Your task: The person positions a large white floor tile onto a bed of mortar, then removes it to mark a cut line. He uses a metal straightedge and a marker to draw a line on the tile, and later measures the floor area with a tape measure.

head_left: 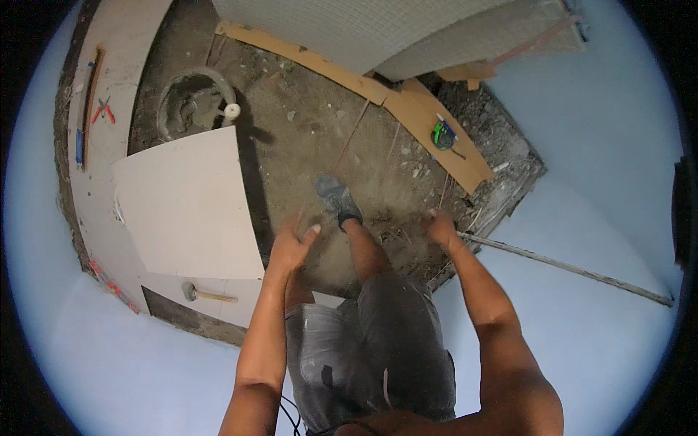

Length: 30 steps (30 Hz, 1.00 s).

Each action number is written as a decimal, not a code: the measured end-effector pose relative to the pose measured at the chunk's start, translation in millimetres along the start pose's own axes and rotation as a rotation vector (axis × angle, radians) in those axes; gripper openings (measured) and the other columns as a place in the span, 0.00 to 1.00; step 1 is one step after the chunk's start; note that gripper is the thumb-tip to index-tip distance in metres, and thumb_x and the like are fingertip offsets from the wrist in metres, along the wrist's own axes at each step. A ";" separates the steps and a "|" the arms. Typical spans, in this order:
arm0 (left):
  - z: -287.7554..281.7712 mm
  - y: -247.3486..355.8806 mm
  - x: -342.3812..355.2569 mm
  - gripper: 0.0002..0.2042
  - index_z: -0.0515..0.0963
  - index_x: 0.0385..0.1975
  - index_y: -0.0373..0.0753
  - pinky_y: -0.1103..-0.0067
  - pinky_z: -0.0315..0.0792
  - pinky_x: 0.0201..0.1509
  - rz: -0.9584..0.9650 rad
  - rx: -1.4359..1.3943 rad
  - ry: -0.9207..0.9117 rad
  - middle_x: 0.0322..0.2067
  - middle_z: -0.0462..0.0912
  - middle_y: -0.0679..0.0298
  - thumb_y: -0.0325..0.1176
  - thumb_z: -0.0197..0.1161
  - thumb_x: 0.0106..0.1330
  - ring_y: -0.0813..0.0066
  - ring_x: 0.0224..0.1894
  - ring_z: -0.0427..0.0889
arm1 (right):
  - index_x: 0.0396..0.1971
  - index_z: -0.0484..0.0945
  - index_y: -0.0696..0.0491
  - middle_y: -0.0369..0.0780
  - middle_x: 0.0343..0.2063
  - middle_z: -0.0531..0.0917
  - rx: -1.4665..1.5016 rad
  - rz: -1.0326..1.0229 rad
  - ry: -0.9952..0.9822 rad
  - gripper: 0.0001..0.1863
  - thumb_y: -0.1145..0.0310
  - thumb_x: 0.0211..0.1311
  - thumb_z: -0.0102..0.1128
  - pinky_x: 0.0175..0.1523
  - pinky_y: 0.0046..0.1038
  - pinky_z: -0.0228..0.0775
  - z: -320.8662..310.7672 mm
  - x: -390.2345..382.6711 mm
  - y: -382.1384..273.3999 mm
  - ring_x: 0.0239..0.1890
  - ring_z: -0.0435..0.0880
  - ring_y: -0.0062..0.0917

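My left hand [292, 245] hangs over the dirt floor, just right of a large pale tile [190, 211]. Its thumb stands apart from the fingers and nothing shows in it. Farther right, my right hand [440, 228] has loosely bent fingers, apparently with nothing in them. A long thin dirty bar [567, 265] runs from beside the right wrist toward the right wall. Whether the hand touches the bar cannot be made out. Between my hands, one foot in a grey shoe [336, 198] stands on the dirt.
A round bucket with grey mix [198, 105] stands at the far left. Pliers [104, 110] and a level [86, 109] lie on laid tiles; a mallet [207, 293] lies nearer. A green tape measure [443, 136] rests on a cardboard strip [418, 109], beneath leaning mesh-textured sheets [349, 29].
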<state>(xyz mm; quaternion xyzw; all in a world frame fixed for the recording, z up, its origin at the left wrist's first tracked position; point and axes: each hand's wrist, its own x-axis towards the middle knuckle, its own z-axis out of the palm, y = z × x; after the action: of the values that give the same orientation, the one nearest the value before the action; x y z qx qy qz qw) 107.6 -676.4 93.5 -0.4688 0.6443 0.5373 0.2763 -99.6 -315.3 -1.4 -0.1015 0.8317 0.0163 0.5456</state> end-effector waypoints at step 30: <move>98.6 -91.3 -17.1 0.23 0.66 0.52 0.31 0.65 0.67 0.54 -0.127 0.009 0.065 0.52 0.69 0.47 0.37 0.58 0.59 0.50 0.52 0.71 | 0.39 0.79 0.58 0.42 0.24 0.74 -0.418 -0.765 -0.326 0.12 0.79 0.55 0.50 0.37 0.30 0.67 -5.2 71.3 -202.3 0.27 0.74 0.33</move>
<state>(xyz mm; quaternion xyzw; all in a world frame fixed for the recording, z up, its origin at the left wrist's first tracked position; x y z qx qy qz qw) 182.3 -575.7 42.0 -0.5249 0.6242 0.5004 0.2907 -94.0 -524.8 -47.3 -0.5048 0.6168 -0.0030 0.6039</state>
